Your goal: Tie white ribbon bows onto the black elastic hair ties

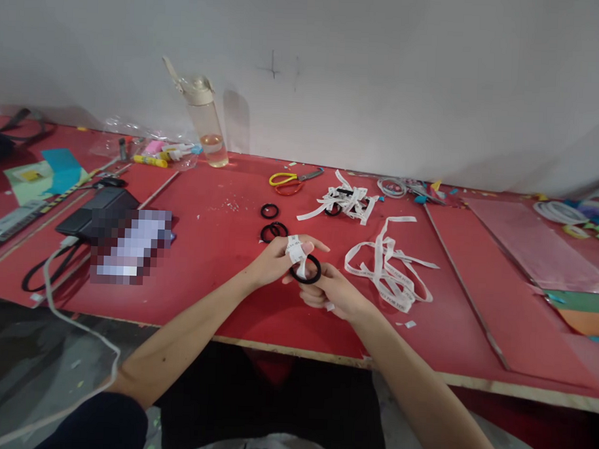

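My left hand (277, 258) is closed on a white printed ribbon (294, 250), which lies across its thumb side and hangs down into a black ring (319, 271) that looks like a hair tie. The ring is gripped by my right hand (330, 290), its fingers curled just below and beside the left. Beyond the left hand, a single black ring (269, 216) and two overlapping ones (265, 234) lie on the red table (219, 261). To the right is a loose heap of printed white ribbon (398, 280). Farther back, ribbon-tied black rings (352, 201) sit in a pile.
Yellow- and red-handled scissors (295, 180) lie near the wall. A clear bottle (208, 126) stands at the back left, with a black device (101, 211), a blurred phone-like object (134, 248) and a white cable (80, 325) nearer me. Red boards (478, 290) and coloured sheets (586, 319) are at right.
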Demonstrator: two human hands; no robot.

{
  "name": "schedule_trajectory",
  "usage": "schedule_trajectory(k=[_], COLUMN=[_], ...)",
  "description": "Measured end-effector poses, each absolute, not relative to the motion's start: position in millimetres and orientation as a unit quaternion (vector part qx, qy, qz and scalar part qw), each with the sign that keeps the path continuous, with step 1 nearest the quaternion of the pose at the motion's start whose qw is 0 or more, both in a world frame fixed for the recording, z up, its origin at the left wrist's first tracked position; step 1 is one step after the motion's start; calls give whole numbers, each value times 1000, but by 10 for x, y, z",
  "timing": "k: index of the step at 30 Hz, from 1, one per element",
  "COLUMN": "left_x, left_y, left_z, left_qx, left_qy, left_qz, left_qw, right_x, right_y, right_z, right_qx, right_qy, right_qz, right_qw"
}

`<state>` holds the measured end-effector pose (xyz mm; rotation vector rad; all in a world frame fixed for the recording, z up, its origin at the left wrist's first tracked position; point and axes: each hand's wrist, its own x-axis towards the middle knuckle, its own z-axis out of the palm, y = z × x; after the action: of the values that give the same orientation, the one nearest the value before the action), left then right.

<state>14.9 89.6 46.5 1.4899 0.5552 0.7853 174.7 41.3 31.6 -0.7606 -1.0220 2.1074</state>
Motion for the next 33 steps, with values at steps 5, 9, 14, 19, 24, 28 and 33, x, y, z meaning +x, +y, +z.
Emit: schedule_trajectory(k=[5,9,14,19,24,28,33], left_x=[141,147,174,193,199,212,211], left_y=[909,927,948,942,951,943,949], left_z=[469,420,392,440,433,436,428], left_qx=[655,628,592,575,551,529,492], left_qy=[223,214,218,253,295,289,283], left_qz=[336,372,405,412,448,441,410], left_qw=[639,649,662,660,640,664,714], right_x=[1787,1816,1829,1819,1797,1767,1734], right_y=[414,414,407,404,411,411,408], right_z=[279,268,278,296,316,314,264], right_qx=[-256,-221,-212,-228,-249,-256,-276], right_qy=[-375,-361,-344,-367,-378,-391,-430], right_qz=[826,836,836,824,799,788,765], right_qw=[333,348,371,367,397,400,392])
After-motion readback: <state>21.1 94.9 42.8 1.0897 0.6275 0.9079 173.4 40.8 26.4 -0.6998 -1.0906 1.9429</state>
